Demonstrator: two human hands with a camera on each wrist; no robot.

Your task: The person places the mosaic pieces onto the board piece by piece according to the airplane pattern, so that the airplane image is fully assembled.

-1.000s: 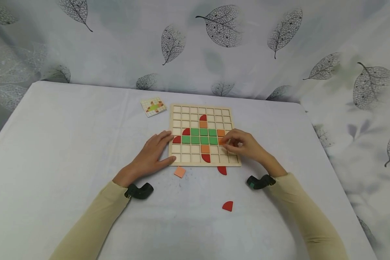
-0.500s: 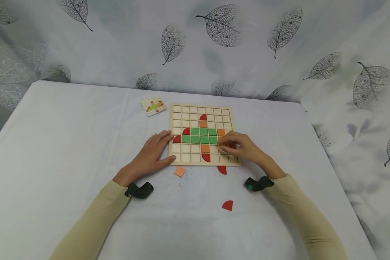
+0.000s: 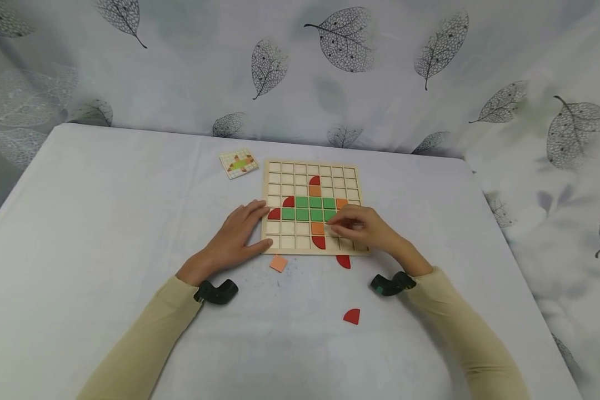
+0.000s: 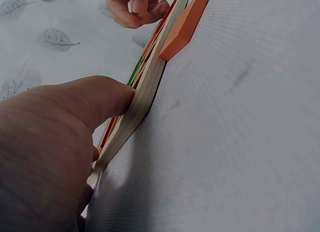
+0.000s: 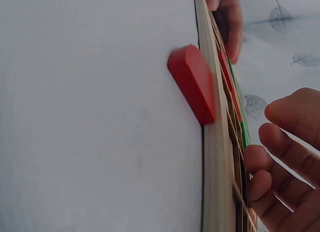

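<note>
My left hand [image 3: 232, 241] rests on the left edge of a wooden grid board [image 3: 300, 254], fingers extended and thumb [image 4: 107, 97] on the front corner. Over the board's right part hovers my right hand [image 3: 367, 226], its fingers loosely bent. Thumb and fingertips stand apart with nothing between them in the right wrist view. Set in the grid are several green squares [image 3: 302, 214], orange squares [image 3: 318, 228] and red quarter-circle pieces [image 3: 319, 242]. The right hand hides some cells at the grid's right side.
A small pattern card [image 3: 239, 164] lies beyond the board's upper left corner. An orange square [image 3: 278, 263] and a red quarter-circle [image 3: 344, 261] lie by the front edge. Another red quarter-circle [image 3: 351, 316] is nearer on the white tablecloth [image 3: 130, 222].
My right hand has moved left across the board, away from the orange squares at its right side, toward the middle. The left hand has stayed in place.
</note>
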